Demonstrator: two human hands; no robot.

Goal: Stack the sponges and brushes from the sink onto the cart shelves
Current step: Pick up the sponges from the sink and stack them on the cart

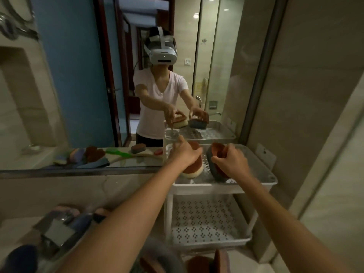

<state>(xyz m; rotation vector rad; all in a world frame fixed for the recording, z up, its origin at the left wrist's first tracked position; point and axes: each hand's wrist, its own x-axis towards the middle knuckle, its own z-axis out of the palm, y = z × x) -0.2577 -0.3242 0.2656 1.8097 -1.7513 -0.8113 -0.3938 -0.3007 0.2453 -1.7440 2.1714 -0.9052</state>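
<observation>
Mirror (78, 85) across far wall, reflecting person in headset with both arms stretched forward. White cart (226, 187) at right, beside right wall, fitted with perforated shelves. Top shelf (262, 166) directly under both hands; middle shelf (206, 219) below it, nearer; lowest level at near edge of view, carrying brown sponges (199, 263), blurred. Sink (13, 223) at near left, holding blurred heap of sponges and brushes (59, 223), seen again in mirror as brown, blue and green pieces. Left hand (187, 154) reaching into left part of top shelf, grip clamped from above on brown-and-cream sponge (192, 170), brown side up, cream layer beneath, low in shelf; contact with shelf floor not clear. Right hand (230, 162) just to right of it, grip curled round grey-and-brown sponge (216, 170), standing on edge, brown face turned left, grey side toward near edge, lower end down at shelf floor. Both sponges close beside each other near front of top shelf; touching or apart, impossible to tell.
</observation>
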